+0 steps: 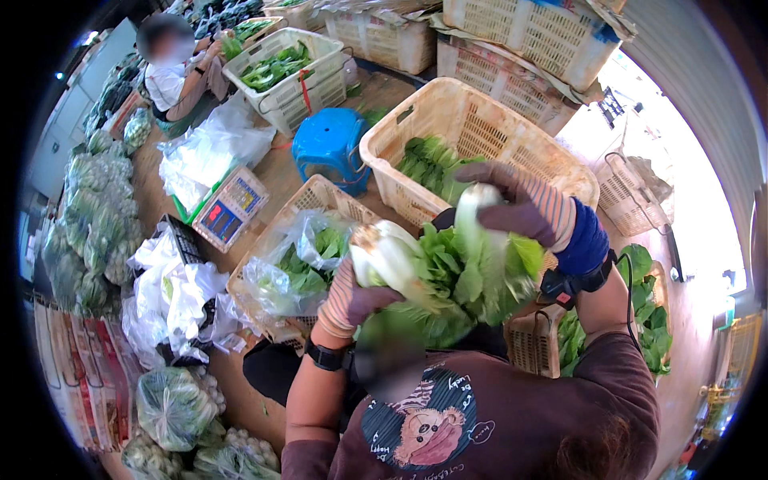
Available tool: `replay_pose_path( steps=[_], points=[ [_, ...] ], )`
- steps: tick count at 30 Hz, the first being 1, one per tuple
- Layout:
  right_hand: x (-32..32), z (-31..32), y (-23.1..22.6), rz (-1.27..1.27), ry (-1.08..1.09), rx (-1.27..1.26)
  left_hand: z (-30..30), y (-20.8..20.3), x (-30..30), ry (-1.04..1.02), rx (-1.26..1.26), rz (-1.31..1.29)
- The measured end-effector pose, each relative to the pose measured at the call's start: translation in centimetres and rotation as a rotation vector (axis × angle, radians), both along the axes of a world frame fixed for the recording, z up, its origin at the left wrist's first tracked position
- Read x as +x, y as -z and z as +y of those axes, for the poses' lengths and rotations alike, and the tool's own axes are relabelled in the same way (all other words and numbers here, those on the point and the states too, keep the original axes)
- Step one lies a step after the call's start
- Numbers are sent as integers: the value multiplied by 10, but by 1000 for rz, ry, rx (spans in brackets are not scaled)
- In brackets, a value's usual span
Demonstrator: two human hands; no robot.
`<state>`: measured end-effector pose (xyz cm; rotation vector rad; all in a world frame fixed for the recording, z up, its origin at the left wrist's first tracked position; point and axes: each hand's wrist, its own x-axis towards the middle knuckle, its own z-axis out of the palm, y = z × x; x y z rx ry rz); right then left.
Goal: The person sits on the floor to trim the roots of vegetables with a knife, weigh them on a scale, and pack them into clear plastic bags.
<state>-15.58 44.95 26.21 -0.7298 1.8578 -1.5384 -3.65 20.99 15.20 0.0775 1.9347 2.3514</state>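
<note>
Far L, bagged veg [88, 212] in a pile; next a scale [230, 210], then a low basket [340, 198] w/ bagged greens [300, 276]. Approx. mid, L bunch [392, 260] of leafy greens, held up before the person's torso: white stalk end points up-L, long axis slants down-R to leaves. Gloved L hand [358, 302] part-curled, grasping it nr the white end; forearm runs up from below, dark band [324, 354] at wrist. Just R, R bunch [474, 250], blurred, nr upright: white end up, leaves down, in front of a big crate [544, 168] w/ more greens [432, 164]. Gloved R hand [530, 204] part-open, grasping its white end btwn thumb & fingers; elbow bent, forearm up from lower R, blue cuff [584, 240] at wrist.
</note>
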Motion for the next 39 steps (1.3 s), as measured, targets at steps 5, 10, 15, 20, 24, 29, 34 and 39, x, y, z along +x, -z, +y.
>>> replay_pose_path(
  steps=[5,10,15,20,24,29,34,39],
  points=[
    [-1,3,49,-402,225,3,-37,-5,32,-95,643,-338],
    [4,43,185,-164,302,140,-45,1,34,-216,661,-366],
    [27,51,146,161,155,393,-51,14,34,-101,405,-265],
    [23,67,130,801,232,531,-28,-17,11,-77,21,-218],
    [21,37,105,266,311,194,-17,-28,8,-148,-208,-88],
    [17,-4,79,203,56,-4,-16,-17,10,-148,-215,-110],
    [16,-71,47,882,-304,-24,-20,-23,16,-83,-209,-122],
    [2,-106,35,1067,-606,314,-37,-21,23,-29,-159,-284]
  ],
)
